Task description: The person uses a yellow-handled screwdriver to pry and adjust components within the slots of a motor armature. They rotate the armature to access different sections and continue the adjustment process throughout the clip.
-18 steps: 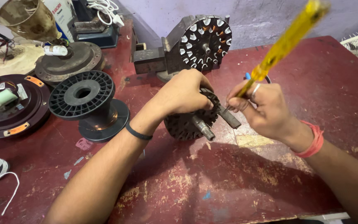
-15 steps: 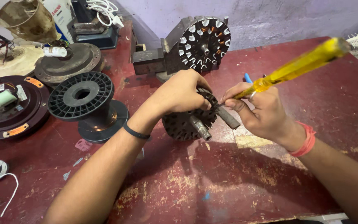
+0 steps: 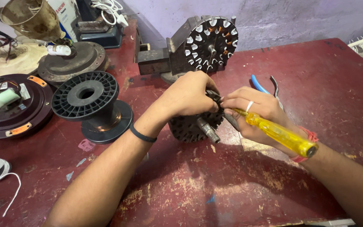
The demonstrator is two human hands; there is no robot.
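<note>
Both hands (image 3: 190, 94) on one stator (image 3: 192, 126)

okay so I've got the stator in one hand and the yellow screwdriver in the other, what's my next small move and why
Probably steady the dark stator with the left hand and work the yellow screwdriver tip along the rim. The right hand holds its tip at the stator's edge beside the left fingers, so small, controlled pushes seem safest.

Screwdriver (image 3: 280, 134) tip hidden behind fingers (image 3: 236, 103); stator (image 3: 192, 126) top covered by left hand (image 3: 188, 94).
</note>
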